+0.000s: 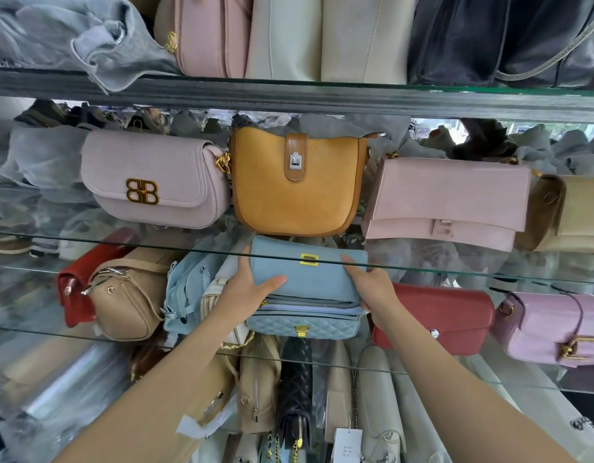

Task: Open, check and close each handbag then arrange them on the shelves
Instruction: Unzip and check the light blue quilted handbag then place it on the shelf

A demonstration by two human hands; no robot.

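A light blue handbag [309, 279] with a gold clasp lies flat on top of a quilted light blue bag [302, 324] on the lower glass shelf. My left hand [252, 289] grips its left end, thumb across the top. At the right end, my right hand [369, 285] holds the bag. The bag's flap is closed. Above it on the middle glass shelf [122, 237] stand a lilac bag [155, 178], a mustard bag [295, 182] and a pink bag [449, 202].
Beside the blue bags lie a beige bag [128, 299], a red one [446, 315] and a glossy pink one [552, 325]. More bags stand on the top shelf and below. Bags wrapped in plastic fill the back.
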